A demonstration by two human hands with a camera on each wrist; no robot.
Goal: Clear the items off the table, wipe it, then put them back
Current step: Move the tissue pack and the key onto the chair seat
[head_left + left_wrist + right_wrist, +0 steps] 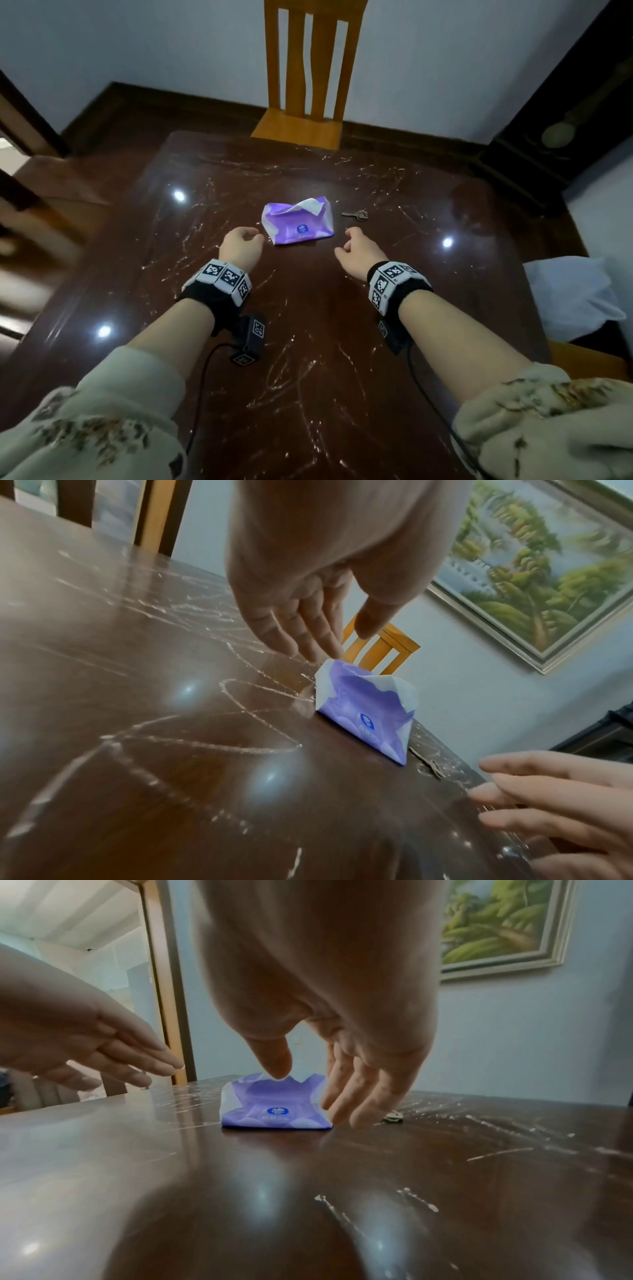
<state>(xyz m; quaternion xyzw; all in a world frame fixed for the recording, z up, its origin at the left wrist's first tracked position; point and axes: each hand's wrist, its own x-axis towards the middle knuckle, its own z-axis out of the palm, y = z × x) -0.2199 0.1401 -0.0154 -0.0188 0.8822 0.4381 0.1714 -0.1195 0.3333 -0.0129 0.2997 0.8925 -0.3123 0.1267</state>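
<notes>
A: On the table (308, 342): what remains?

B: Tissue pack (297, 224) at centre; key (356, 214) just to its right. White streaks cover the surface. Nothing appears cleared or wiped.

A: Hand status?

B: Left hand (239, 248) and right hand (359, 255) hover either side of the pack, fingers relaxed, grasping nothing.

A: Outstanding steps?

B: Probably all: remove both items, wipe, replace.

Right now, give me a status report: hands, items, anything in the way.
Left hand and right hand open, empty, flanking the tissue pack. Pack and key on the table, uncleared. Nothing blocking.
</notes>
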